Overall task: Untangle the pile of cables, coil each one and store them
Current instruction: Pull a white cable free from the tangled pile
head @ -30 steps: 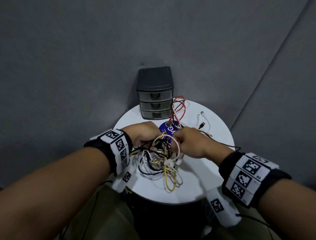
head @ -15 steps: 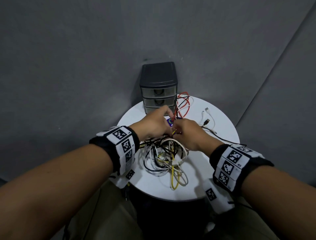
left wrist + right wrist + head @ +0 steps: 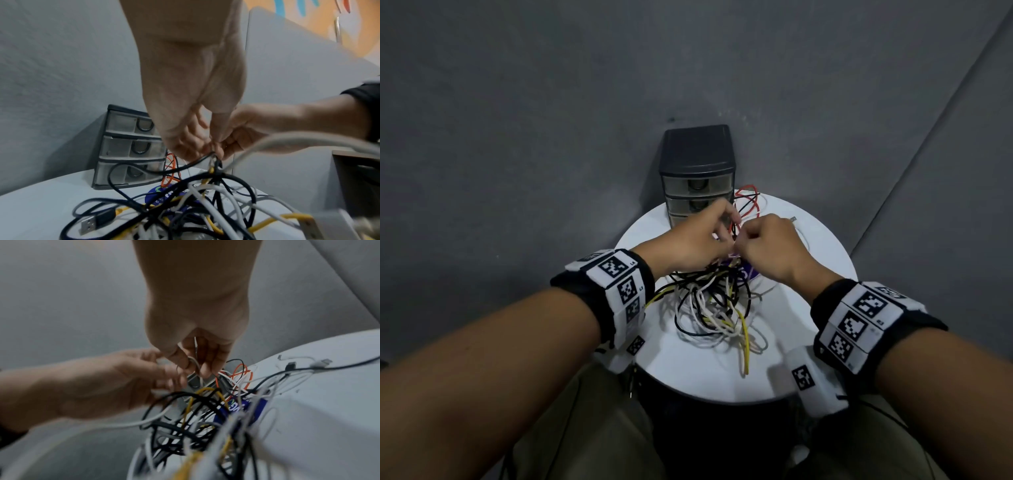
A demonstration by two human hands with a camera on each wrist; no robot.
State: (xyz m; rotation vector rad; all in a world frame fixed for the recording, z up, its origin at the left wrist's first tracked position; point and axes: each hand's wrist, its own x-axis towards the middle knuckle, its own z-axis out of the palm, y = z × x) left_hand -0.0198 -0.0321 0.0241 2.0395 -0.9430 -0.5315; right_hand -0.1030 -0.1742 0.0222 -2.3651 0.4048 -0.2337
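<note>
A tangled pile of cables, black, white, grey and yellow, lies on the round white desk, toward its near half. Both hands meet just above the far side of the pile. The left hand pinches strands at the top of the tangle, its grip clamped on them, fingertips drawn together where a black cable and a yellow cable rise to meet them. The right hand sits just beside it, knuckles nearly touching, with its fingers curled around a thin grey-white cable that loops through its grip.

At the far edge of the desk stands a small dark drawer unit with three translucent drawers stacked one above the other. All three are pushed in. Through their cloudy fronts only the dark curved handles are plain; what lies inside cannot be told.

Just right of the unit, a loop of red and black wires rests on the desk. Farther right lie loose white cable ends with plugs. A blue round sticker lies under the pile. A black USB plug sticks out at the pile's near left side.
</note>
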